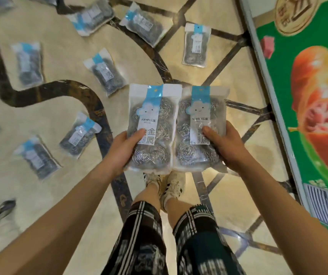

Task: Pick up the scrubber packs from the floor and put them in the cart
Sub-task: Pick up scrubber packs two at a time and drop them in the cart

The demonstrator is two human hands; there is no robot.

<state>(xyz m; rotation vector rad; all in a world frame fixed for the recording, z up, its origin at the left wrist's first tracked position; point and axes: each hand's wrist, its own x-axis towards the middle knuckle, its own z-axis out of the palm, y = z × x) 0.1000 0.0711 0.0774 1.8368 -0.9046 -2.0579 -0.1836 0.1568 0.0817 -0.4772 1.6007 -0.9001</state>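
Two scrubber packs in hand, upright side by side, edges touching: our left hand (124, 148) grips one pack (152, 128), our right hand (223, 144) the other (200, 128); more lie forward-left on the floor (228, 76); cart unseen.

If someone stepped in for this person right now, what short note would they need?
Left hand grips one scrubber pack; right hand grips a second pack, both held side by side above the shoes.
Done: two packs are picked up.
Left: carry them to the cart, which is out of view, then collect the packs still on the floor, such as the nearest one.
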